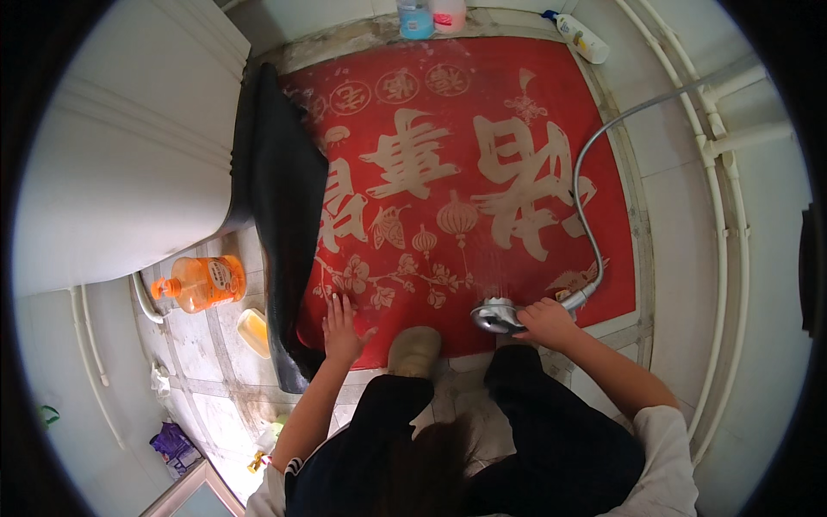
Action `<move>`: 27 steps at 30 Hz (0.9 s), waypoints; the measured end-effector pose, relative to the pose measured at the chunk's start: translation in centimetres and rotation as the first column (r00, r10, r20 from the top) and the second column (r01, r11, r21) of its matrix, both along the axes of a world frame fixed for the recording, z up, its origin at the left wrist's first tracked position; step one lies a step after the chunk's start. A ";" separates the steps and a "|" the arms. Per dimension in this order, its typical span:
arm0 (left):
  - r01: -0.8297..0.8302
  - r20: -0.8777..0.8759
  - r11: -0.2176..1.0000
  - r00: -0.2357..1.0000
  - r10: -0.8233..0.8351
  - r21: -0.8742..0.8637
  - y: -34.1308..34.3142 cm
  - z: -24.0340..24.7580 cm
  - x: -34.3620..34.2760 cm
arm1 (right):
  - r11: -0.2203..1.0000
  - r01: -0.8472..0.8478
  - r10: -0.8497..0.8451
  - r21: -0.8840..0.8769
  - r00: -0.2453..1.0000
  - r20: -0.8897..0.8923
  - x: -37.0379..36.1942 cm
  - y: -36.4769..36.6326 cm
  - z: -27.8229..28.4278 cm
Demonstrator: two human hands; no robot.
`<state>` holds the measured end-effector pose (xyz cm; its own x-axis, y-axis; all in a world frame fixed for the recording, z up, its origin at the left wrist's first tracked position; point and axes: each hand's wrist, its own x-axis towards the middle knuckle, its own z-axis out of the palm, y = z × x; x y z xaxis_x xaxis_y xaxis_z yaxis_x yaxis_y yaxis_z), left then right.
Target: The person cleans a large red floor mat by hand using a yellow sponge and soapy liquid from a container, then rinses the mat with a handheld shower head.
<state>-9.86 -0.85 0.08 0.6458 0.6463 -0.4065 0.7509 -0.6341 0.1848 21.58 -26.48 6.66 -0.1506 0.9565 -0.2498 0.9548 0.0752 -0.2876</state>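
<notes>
A red floor mat [508, 95] with pale characters, lanterns and flowers lies spread over the tiles. Its left side is folded up, showing the black backing [280, 198]. My left hand [343, 334] rests on the mat's near left part, fingers spread, holding nothing. In my right hand [547, 324] is a chrome shower head [495, 317], gripped by its handle above the mat's near edge. Fine streaks of water show just beyond the shower head. Its metal hose [579, 185] curves over the mat toward the upper right.
Left of the mat are an orange pump bottle [207, 283] and a yellow dish [254, 332], beside a white appliance [129, 155]. Blue [416, 21] and pink [449, 15] bottles stand at the far wall; a white bottle [581, 39] lies far right. Pipes [719, 215] line the right wall.
</notes>
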 end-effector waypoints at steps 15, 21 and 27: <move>-0.006 -0.447 0.994 0.894 -0.043 -0.110 0.7 -0.7 1.2 | 0.903 0.271 -0.302 0.333 0.953 0.042 4.3 3.1 0.6; 0.009 -0.498 0.995 0.865 -0.059 -0.102 0.7 -0.7 1.4 | 0.872 0.283 -0.325 0.399 0.945 0.040 5.7 4.4 0.7; 0.004 -0.496 0.994 0.866 -0.056 -0.106 0.7 -0.8 1.3 | 0.844 0.293 -0.327 0.449 0.945 -0.004 6.0 5.2 1.1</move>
<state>-8.56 -0.15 -0.75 0.3587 0.5700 -0.7392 0.7404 -0.6560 -0.1465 27.58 -21.23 7.73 0.1743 0.9627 0.2070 0.9658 -0.1262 -0.2265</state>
